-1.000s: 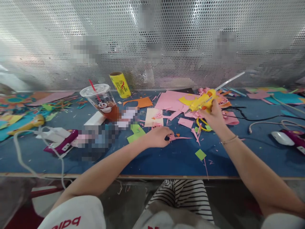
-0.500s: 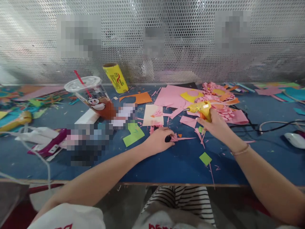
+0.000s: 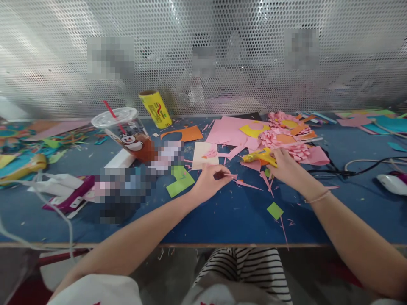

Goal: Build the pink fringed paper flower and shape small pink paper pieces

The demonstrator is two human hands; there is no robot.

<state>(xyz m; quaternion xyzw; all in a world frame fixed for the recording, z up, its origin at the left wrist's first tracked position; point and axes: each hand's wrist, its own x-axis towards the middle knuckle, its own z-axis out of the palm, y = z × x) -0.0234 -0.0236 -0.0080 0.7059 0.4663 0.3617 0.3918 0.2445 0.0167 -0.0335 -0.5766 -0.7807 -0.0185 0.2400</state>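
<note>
My left hand (image 3: 209,183) is closed in a pinch above the blue table, with a small strip of pink paper (image 3: 232,175) at its fingertips. My right hand (image 3: 285,166) grips a yellow hot glue gun (image 3: 259,156) by its back part; the nozzle points left, low over pink paper scraps. Between the hands lies a thin pointed pink scrap (image 3: 249,185). Just beyond my left hand is a cream paper sheet (image 3: 199,153) with pink bits on it. Behind the glue gun sit ruffled pink paper flowers (image 3: 297,148) with orange centres.
A plastic drink cup (image 3: 132,142) with a red straw and a yellow cardboard tube (image 3: 156,109) stand at the back left. A purple power strip (image 3: 71,195) with white plugs lies left. Green paper (image 3: 180,182) is near my left forearm. A white mouse (image 3: 390,184) is far right.
The glue gun has come down and slightly left in my right hand. My left hand has shifted slightly upward, with pink paper now showing at its fingertips. The view has moved slightly.
</note>
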